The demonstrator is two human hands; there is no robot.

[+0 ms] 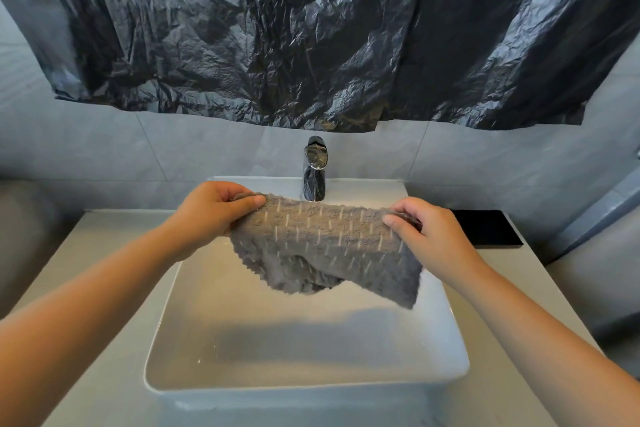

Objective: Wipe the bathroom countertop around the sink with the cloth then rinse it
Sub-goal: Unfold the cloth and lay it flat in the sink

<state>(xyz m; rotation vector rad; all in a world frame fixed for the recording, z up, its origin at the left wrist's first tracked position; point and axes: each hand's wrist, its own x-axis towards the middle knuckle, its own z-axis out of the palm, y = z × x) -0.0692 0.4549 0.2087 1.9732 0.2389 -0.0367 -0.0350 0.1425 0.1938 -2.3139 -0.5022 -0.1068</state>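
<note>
Grey cloth with pale dashes hangs rumpled over the sink.

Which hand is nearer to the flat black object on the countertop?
Right. The right hand is beside the flat black object; the left hand, across the grey cloth, is farther away.

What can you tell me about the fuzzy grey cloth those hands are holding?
The fuzzy grey towelling cloth, dotted with rows of short pale stitches, hangs in the air over the white rectangular ceramic sink, in front of the shiny chrome tap. The left hand pinches its top left corner and the right hand pinches its top right corner, so the top edge runs fairly straight. Its lower part droops in loose folds, longest at the right. Only the hands touch it.
</note>
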